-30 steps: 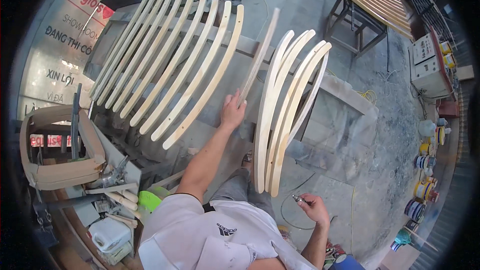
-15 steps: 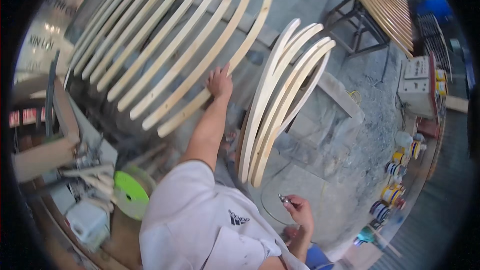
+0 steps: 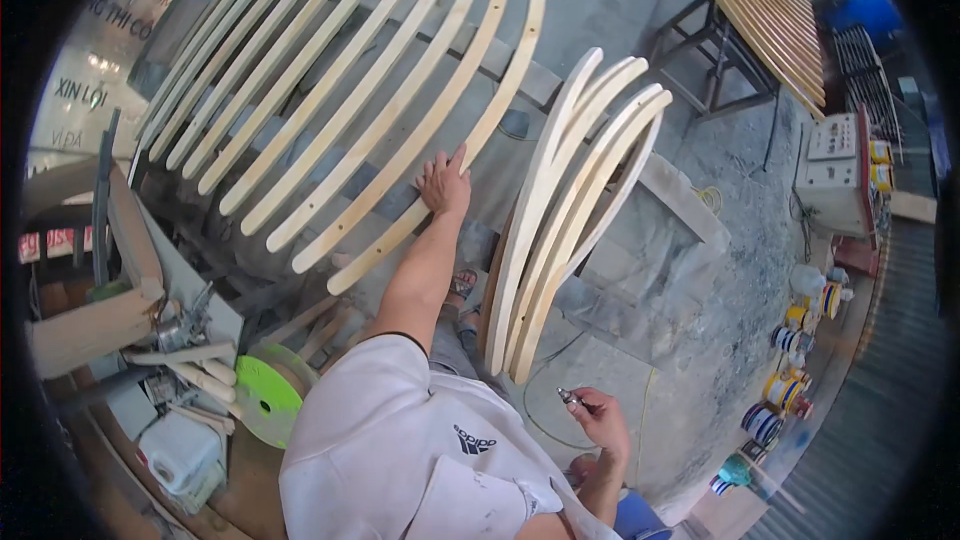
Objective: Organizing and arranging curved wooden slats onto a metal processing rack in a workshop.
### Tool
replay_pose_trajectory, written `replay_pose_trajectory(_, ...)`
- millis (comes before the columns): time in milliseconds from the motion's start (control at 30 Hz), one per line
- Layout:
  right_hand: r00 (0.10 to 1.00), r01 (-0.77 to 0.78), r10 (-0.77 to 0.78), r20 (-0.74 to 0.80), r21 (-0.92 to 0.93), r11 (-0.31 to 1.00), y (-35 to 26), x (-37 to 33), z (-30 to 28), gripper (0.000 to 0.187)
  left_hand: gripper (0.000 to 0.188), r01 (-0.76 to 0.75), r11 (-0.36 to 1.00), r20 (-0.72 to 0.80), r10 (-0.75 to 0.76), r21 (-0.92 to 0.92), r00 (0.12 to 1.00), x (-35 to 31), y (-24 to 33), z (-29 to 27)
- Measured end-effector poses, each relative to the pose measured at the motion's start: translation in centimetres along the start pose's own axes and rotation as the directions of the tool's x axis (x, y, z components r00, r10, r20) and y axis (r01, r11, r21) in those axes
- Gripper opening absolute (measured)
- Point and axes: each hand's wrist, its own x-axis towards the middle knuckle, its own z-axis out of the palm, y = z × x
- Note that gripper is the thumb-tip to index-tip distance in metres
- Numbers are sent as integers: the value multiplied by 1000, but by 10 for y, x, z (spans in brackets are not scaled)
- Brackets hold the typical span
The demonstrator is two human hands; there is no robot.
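Several pale curved wooden slats (image 3: 372, 148) lie side by side in a row ahead and to the left. My left hand (image 3: 443, 183) reaches across the row's nearest, rightmost slat (image 3: 500, 100), fingers and thumb closed over its middle. Near my body on the right, my right hand (image 3: 603, 420) is closed around a small metal fitting (image 3: 568, 396), whose exact kind I cannot make out. A thin dark hose (image 3: 532, 410) loops close by; whether it joins the fitting does not show. Between my hands, a bundle of curved slats (image 3: 565, 210) leans upright, its tops fanned apart.
A dark metal stand (image 3: 715, 55) carries brown slats at the far right. Beyond the grey floor stand a control box (image 3: 833, 168) and several paint cans (image 3: 785, 390). At left are a green disc (image 3: 265, 402), a white jug (image 3: 180, 455) and wood offcuts. My sandalled foot (image 3: 463, 283) shows below.
The row of slats and the bundle sit slightly lower in the picture, and the view is sharper. My left hand remains on the same slat; my right hand still holds the fitting.
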Motion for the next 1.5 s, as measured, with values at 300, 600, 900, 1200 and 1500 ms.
replay_pose_trajectory(300, 999, 27, -26, -25, 44, 999, 9, 0, -1, 11, 69, 23, 866, 339, 170, -499, 926, -80, 46, 18)
replay_pose_trajectory(600, 966, -49, 72, 248, -95, 994, -11, 6, -9, 14, 60, -35, 791, 181, 183, -611, 966, -70, 58, 35)
replay_pose_trajectory(900, 952, 217, -194, 237, -78, 973, -10, 24, -21, 15, 60, -175, 961, 150, 210, -215, 966, -37, 74, 3)
replay_pose_trajectory(1200, 967, 97, -61, 246, -136, 986, 0, -16, -33, 15, 53, -153, 986, 59, 157, -67, 986, -60, 51, 33)
replay_pose_trajectory(1500, 938, 3, 46, 344, -140, 990, 6, -27, -50, 20, 51, -17, 992, 58, 24, -125, 998, -80, 36, 45)
